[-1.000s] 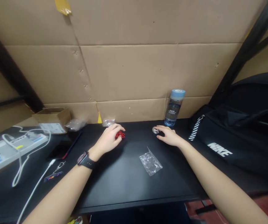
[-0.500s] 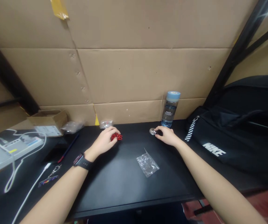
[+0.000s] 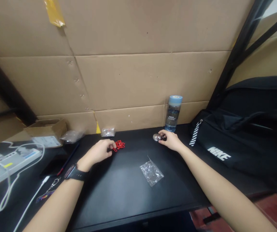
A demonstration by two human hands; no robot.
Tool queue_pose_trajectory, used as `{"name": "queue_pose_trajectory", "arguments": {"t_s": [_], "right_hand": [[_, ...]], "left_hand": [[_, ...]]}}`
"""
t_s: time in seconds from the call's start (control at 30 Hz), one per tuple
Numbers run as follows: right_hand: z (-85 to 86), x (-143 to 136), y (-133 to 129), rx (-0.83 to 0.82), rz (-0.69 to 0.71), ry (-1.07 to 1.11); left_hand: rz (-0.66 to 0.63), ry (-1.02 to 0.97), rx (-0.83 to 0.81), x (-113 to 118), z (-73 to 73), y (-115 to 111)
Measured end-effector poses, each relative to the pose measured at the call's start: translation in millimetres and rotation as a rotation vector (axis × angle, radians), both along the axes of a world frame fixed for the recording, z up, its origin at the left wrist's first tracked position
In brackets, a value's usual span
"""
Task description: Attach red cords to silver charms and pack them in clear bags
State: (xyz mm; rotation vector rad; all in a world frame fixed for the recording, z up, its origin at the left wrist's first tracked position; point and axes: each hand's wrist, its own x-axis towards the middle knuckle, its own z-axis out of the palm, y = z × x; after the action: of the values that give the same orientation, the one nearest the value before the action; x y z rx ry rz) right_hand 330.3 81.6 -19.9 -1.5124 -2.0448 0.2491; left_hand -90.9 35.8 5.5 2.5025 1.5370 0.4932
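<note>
A bundle of red cord point(image 3: 119, 145) lies on the black table, just right of my left hand point(image 3: 102, 150). That hand's fingers are curled and apart at the edge of the bundle, with nothing seen gripped between them. Farther right, my right hand point(image 3: 169, 140) has its thumb and fingers round the right side of a small shiny silver object point(image 3: 157, 137), close in front of the blue-capped bottle point(image 3: 173, 114). Between the two arms, a crumpled clear plastic bag point(image 3: 152, 173) lies flat on the table.
A black bag point(image 3: 237, 141) fills the right side. On the left are an open cardboard box point(image 3: 47, 130), a power strip point(image 3: 15, 161) with white cables, a dark phone-like slab point(image 3: 57, 162) and a keychain point(image 3: 48, 193). A small clear packet point(image 3: 108, 132) lies by the cardboard wall point(image 3: 128, 80).
My left hand has drawn back to the left from the red cord, which now shows more fully. My right hand stays at the silver object. The view has shifted slightly.
</note>
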Motion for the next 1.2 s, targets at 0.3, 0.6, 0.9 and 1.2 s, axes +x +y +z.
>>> {"name": "queue_pose_trajectory", "arguments": {"t_s": [0.3,0.6,0.9,1.2], "right_hand": [[-2.5,3,2,0.069,0.006,0.188],[4.9,0,-10,0.100,0.078,0.379],[18.9,-40,-17,-0.094,0.268,0.678],[44.8,-94,-28,-0.287,0.501,1.092]], "left_hand": [[0.020,0.110,0.021,-1,-7.2,5],[0.087,0.231,0.031,-3,-9.2,-1],[0.034,-0.255,0.195,42,26.9,-24],[0.062,-0.845,0.273,114,23.8,1]]}}
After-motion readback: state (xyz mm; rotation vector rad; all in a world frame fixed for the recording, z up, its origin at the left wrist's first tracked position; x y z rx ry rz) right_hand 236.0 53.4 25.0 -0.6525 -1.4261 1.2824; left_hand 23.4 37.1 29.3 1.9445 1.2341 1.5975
